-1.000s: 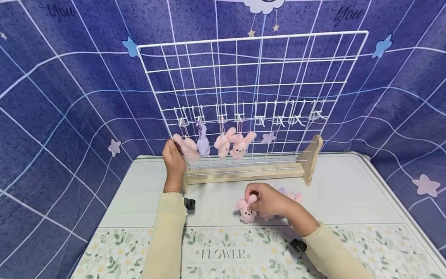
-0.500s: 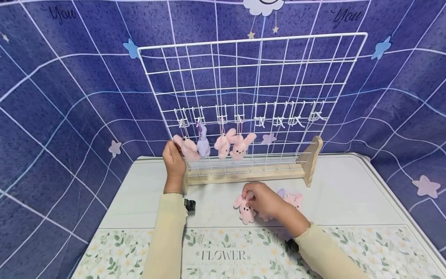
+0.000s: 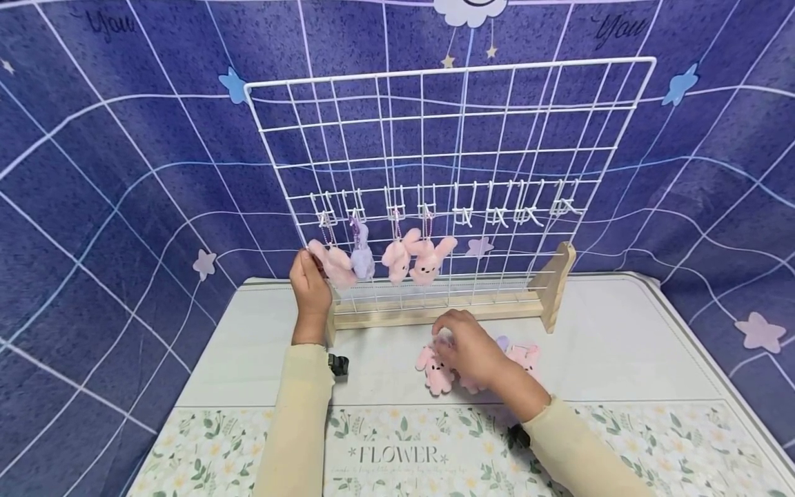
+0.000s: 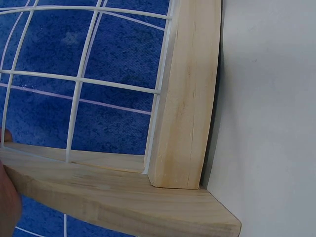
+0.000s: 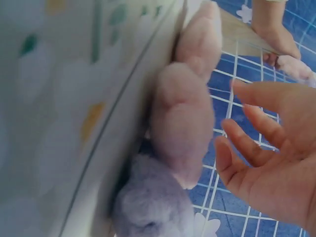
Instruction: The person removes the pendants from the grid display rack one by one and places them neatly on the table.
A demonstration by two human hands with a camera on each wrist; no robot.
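Bunny [image 3: 437, 369]: pink plush with dark dot eyes, lying flat on table [image 3: 621, 345] just in front of rack [image 3: 447, 304], long axis ears-to-feet, ears toward rack. Right hand [image 3: 470, 348] over it, fingers loosely spread. Left hand [image 3: 309, 286] grips rack's left end. Left wrist view: only wooden rack corner [image 4: 185, 98], fingers can't tell. Right wrist view: bunny [image 5: 187, 113] side-on, fingers [image 5: 247, 143] apart, holding nothing; lilac plush [image 5: 153, 202] beside it.
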